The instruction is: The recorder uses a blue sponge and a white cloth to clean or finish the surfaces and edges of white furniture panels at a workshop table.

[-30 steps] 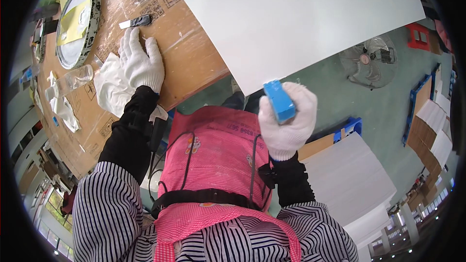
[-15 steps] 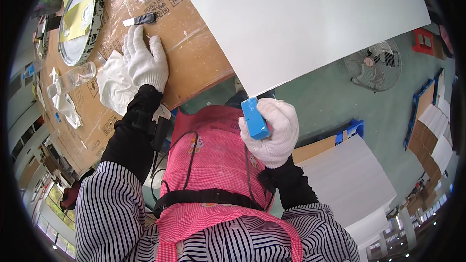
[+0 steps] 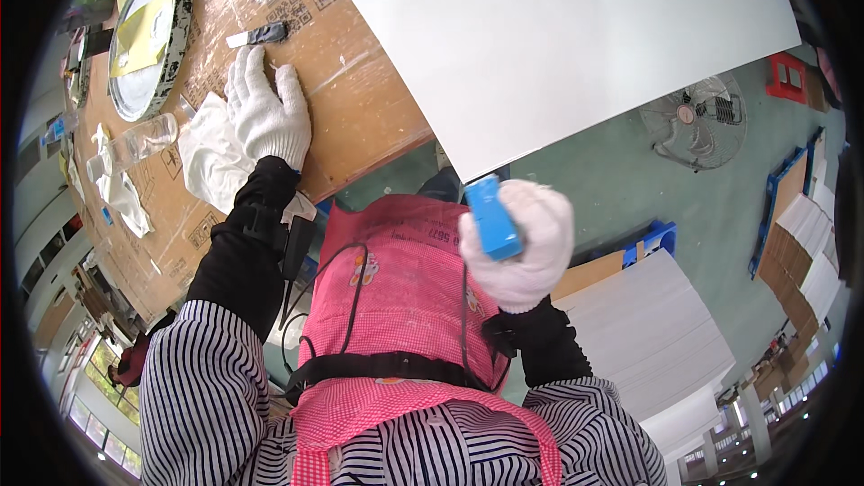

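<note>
A blue rectangular block (image 3: 494, 218) is gripped in my right hand (image 3: 531, 238), which wears a white knit glove. The block's upper end is close by the near corner of a large white panel (image 3: 576, 45); I cannot tell whether they touch. My left hand (image 3: 268, 117), gloved the same way, rests flat on the cardboard-covered table (image 3: 360, 99) with its fingers stretched out. Beside it lies a crumpled white cloth (image 3: 212, 148). Just beyond its fingertips is a small scraper with a black-wrapped handle (image 3: 268, 32).
A round lid or tub (image 3: 166, 81) with yellow paper on it and a clear bottle (image 3: 144, 141) are on the table at left. On the green floor stand a fan (image 3: 695, 121) and a red plastic stool (image 3: 786, 77). Stacked white sheets (image 3: 643, 333) lie at my right.
My right hand has moved slightly to the right with the blue block, and is a little blurred. The left hand stays where it was on the table.
</note>
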The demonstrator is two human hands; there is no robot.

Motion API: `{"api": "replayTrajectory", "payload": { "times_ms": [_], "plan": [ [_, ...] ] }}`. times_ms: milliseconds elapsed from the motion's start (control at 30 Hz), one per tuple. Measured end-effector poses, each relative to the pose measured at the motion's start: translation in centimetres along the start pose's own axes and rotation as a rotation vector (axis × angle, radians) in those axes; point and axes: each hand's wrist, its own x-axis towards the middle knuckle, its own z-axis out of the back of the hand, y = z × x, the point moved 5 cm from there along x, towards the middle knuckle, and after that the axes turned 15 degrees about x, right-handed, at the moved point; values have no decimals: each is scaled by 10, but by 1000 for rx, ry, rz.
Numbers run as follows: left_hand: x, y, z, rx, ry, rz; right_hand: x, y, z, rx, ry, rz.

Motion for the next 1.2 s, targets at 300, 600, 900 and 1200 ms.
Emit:
{"api": "replayTrajectory", "payload": {
  "times_ms": [300, 600, 900, 1200],
  "plan": [
    [1, -5, 0, -4, 10, -2, -9, -6, -11, 135, 169, -84],
    [1, -3, 0, -5, 13, -13, 15, -27, 27, -127, -127, 17],
    [2, -6, -1, -16, 48, -12, 16, -20, 34, -32, -71, -37],
    [1, -3, -4, -1, 95, 6, 59, -86, 126, -119, -629, -247]
  ]
}}
